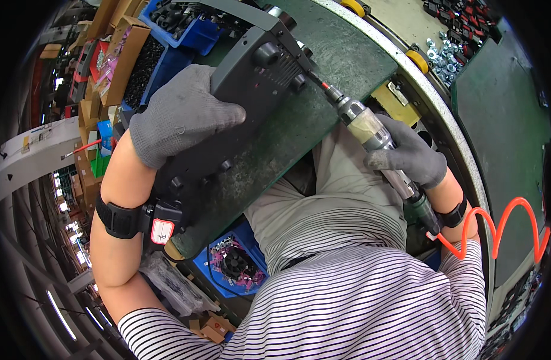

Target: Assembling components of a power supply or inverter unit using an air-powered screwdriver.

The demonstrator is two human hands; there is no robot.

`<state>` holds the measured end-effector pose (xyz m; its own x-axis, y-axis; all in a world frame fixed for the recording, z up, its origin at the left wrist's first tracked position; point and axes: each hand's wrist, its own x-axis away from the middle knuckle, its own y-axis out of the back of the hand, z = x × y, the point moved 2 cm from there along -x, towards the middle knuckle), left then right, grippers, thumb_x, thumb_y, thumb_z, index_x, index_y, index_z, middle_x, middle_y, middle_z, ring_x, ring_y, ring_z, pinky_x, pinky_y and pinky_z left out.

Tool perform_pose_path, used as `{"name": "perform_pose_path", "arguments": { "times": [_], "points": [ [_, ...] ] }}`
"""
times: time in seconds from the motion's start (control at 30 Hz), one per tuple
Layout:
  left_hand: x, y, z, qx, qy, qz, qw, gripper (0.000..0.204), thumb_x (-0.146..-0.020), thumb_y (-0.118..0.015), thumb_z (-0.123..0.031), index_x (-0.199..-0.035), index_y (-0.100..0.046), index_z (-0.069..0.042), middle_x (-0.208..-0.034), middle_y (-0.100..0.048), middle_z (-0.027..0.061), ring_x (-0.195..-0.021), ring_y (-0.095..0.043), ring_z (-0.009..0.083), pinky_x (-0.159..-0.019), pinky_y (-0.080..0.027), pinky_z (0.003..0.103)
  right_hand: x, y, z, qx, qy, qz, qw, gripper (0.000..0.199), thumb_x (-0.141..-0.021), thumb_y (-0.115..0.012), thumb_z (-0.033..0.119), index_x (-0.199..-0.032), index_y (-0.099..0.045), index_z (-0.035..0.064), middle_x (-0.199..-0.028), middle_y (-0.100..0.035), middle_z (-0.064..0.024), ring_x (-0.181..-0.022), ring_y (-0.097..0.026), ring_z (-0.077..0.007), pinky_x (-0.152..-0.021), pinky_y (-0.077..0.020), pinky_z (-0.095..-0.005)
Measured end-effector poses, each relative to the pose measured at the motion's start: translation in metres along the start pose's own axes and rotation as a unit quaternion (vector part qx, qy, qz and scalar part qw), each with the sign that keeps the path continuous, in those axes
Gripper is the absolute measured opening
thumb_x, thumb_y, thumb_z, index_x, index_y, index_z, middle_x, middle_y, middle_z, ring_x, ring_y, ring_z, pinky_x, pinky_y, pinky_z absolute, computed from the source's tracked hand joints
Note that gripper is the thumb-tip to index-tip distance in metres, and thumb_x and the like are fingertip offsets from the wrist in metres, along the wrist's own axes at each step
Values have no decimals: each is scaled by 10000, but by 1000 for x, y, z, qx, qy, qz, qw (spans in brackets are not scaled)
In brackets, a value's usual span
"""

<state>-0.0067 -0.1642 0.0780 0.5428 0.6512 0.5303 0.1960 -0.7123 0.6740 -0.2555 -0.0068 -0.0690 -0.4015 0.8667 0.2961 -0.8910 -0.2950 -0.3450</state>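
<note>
The gloved left grip (182,114) holds a black casing (254,99) over the green tabletop (347,60); the gloved right grip (412,153) holds a screwdriver (365,127) with a coiled orange hose (498,231), its bit pointing at the casing's edge.

Silver screwdriver (365,128) angled toward tilted black casing (257,96)

A head-worn fisheye camera looks steeply down from close above, framing the left hand (182,114) at 10 o'clock, the right hand (410,155) at 3, the bench (347,66) toward 1 and the wearer's shirt (353,300) at 5.
</note>
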Motion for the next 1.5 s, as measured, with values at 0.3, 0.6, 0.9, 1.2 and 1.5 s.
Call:
{"name": "perform_pose_path", "arguments": {
  "times": [0.3, 0.6, 0.9, 1.2, 1.5],
  "points": [
    [2, 1, 4, -39, 7, -24, 999, 366, -699, -721, -253, -946, -687, 16, -777, -677, 151, -693, -655, 236, -681, -514, 328, 3, -3, 9, 12, -10, -11, 1000, 550, -813, -742, 184, -1268, -510, -22, -949, -602, -34, -858, -581, -104, -780, -489, -263],
    [27, -12, -22, -299, -55, -240, 922, 400, -819, -661, -446, -883, -651, -52, -847, -623, 147, -844, -617, 335, -734, -485, 426, 18, -1, -3, -27, 15, -5, 999, 571, -802, -737, 130, -1287, -469, -6, -932, -609, -60, -780, -600, -128, -718, -505, -268],
    [5, -17, -43, -272, -116, -282, 913, 436, -840, -625, -472, -873, -638, -38, -845, -584, 152, -828, -590, 333, -731, -473, 425, 29, -10, -13, -20, -16, 12, 1000, 628, -750, -784, 155, -1277, -493, -25, -991, -571, -14, -876, -534, -99, -794, -463, -257],
    [67, -76, -27, 443, -166, -166, 865, 177, -909, -574, -212, -999, -591, -60, -832, -586, 59, -730, -604, 191, -603, -475, 309, 34, -24, -9, -20, -42, -16, 999, 581, -750, -756, 175, -1239, -510, -20, -937, -557, -17, -827, -538, -93, -738, -464, -252],
    [76, -171, 91, 904, -15, -22, 427, 260, -989, -472, -120, -1213, -544, -11, -944, -613, 68, -688, -526, 81, -551, -458, 177, 38, -62, 10, 26, -88, 87, 992, 727, -702, -813, 232, -1285, -480, -46, -914, -556, -15, -803, -509, -90, -727, -439, -244]
  ]
}}
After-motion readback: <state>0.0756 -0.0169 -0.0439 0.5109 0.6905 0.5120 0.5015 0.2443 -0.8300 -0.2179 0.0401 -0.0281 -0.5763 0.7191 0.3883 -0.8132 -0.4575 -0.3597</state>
